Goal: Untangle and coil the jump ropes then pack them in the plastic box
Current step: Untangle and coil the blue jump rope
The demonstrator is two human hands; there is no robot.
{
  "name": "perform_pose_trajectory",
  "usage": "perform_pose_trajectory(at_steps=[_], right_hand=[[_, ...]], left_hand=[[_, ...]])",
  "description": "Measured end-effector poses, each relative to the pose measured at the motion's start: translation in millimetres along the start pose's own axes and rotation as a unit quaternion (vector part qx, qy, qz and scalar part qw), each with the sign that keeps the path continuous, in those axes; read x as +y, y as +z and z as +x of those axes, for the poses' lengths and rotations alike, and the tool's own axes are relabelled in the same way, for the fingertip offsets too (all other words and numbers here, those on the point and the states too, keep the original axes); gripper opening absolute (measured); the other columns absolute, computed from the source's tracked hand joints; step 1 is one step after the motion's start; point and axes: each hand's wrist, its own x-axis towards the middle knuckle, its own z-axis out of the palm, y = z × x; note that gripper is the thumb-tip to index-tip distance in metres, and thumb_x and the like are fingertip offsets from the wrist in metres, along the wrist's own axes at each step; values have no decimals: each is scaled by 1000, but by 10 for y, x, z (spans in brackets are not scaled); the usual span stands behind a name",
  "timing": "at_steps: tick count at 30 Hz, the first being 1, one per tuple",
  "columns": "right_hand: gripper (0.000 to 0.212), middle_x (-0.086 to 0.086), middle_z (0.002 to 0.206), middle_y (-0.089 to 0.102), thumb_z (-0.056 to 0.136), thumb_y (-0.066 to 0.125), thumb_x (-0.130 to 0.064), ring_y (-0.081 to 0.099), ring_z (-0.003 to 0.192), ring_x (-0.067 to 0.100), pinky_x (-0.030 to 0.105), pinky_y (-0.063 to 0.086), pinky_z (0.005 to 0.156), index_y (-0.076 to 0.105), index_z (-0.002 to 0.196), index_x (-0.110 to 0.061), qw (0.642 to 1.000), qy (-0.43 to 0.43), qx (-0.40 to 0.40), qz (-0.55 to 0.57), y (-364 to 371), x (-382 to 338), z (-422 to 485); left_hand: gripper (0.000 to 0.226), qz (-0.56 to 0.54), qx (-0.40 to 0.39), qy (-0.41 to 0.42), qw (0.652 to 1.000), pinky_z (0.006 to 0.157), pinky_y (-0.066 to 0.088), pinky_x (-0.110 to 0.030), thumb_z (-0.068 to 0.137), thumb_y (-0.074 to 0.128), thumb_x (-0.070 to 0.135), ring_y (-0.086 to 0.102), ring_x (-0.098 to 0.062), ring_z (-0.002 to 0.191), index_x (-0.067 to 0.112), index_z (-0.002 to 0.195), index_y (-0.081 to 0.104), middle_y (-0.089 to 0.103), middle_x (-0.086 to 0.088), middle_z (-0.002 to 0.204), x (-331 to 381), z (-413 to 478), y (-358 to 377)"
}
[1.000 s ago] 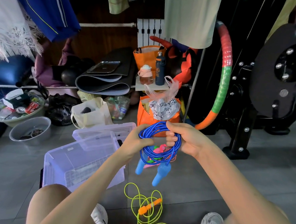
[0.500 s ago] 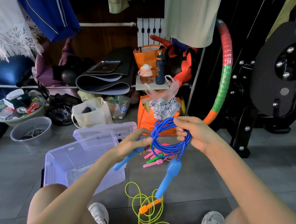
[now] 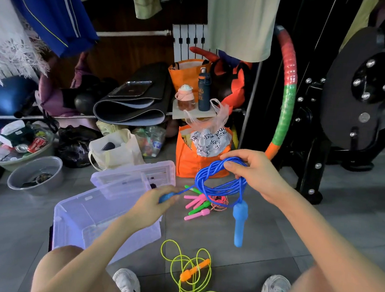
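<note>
The blue jump rope [image 3: 216, 181] is thin, glossy cord wound in loose round loops, held up to the right of the translucent plastic box [image 3: 74, 224]. The right hand [image 3: 256, 175] has its grip closed round the coil, and one smooth blue handle [image 3: 240, 221] dangles below. The left hand [image 3: 153, 205] grips the other handle [image 3: 167, 197], now drawn nearer the box than a moment ago.

Glossy blue plastic rope [image 3: 216, 181], clear plastic box [image 3: 88, 216] (slightly frosted), matt grey floor tiles [image 3: 260, 235]
</note>
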Motion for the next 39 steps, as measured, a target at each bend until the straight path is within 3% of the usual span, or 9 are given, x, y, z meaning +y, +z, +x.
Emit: perform_pose_trajectory(at_steps=[4, 11, 14, 20, 26, 29, 36, 38, 39], right_hand=[[12, 0, 71, 63, 88, 61, -7, 47, 52, 5, 21, 39, 55, 69, 95, -12, 992, 21, -121, 2, 112, -54, 77], [11, 22, 87, 60, 89, 60, -8, 45, 64, 21, 17, 39, 51, 65, 98, -6, 972, 31, -233, 5, 238, -260, 212], [6, 24, 86, 54, 87, 61, -5, 43, 55, 15, 20, 37, 48, 56, 89, -8, 977, 42, -208, 38, 173, -294, 255], [12, 18, 76, 56, 84, 65, -6, 47, 52, 13, 24, 41, 50, 54, 85, -10, 978, 40, -198, 58, 11, -249, 264], [31, 0, 105, 64, 85, 61, -1, 61, 93, 9, 19, 48, 80, 58, 112, -14, 983, 27, -70, 168, -128, -20, 189], [56, 5, 118, 64, 71, 69, -7, 61, 108, 13, 25, 48, 90, 52, 124, -12, 976, 45, -102, 185, -97, 273, 47], [19, -5, 89, 69, 87, 59, -1, 66, 74, 0, 17, 51, 60, 57, 100, -14, 984, 120, -96, 89, 325, 511, -211], [10, -8, 88, 67, 85, 61, -22, 64, 77, 4, 23, 51, 63, 60, 95, -21, 977, 35, -19, -207, 238, 499, -260], [14, -7, 82, 66, 79, 59, -30, 64, 74, 13, 27, 49, 59, 61, 90, -22, 928, -37, 70, -364, 162, 533, -253]], left_hand=[[28, -226, -185, -90, 952, 81, 43, -11, 79, 67, 16, 60, 4, 92, 21, 107, 61, 66, 10, 104, 161, -12, -77], [84, -341, -184, -2, 922, 96, 45, -31, 58, 59, -5, 50, -18, 123, 21, 135, 39, 54, -3, 132, 571, 228, -223], [82, -360, -223, 45, 904, 93, 45, -40, 57, 58, -5, 57, -36, 107, 9, 135, 38, 64, -20, 109, 656, 310, -273], [45, -357, -195, 13, 913, 77, 46, -38, 73, 67, 22, 58, -31, 76, 0, 109, 52, 65, -15, 73, 809, 514, -383], [22, -341, -90, 1, 936, 53, 40, -24, 94, 47, 26, 34, -11, 47, 4, 89, 46, 34, 7, 47, 1026, 677, -272], [27, -374, -49, -16, 926, 50, 40, -21, 96, 46, 19, 33, -10, 45, 9, 72, 41, 32, 6, 47, 1008, 733, -287], [32, -363, 26, -20, 931, 51, 47, -22, 97, 47, 18, 44, -20, 51, 11, 66, 50, 41, -6, 53, 1000, 706, -475], [31, -290, 75, -20, 954, 48, 44, -23, 95, 51, 18, 38, -14, 45, 9, 66, 46, 38, -2, 49, 895, 694, -527], [32, -255, 92, -22, 962, 47, 41, -23, 94, 53, 19, 34, -12, 43, 9, 66, 45, 35, -1, 49, 834, 682, -538]])
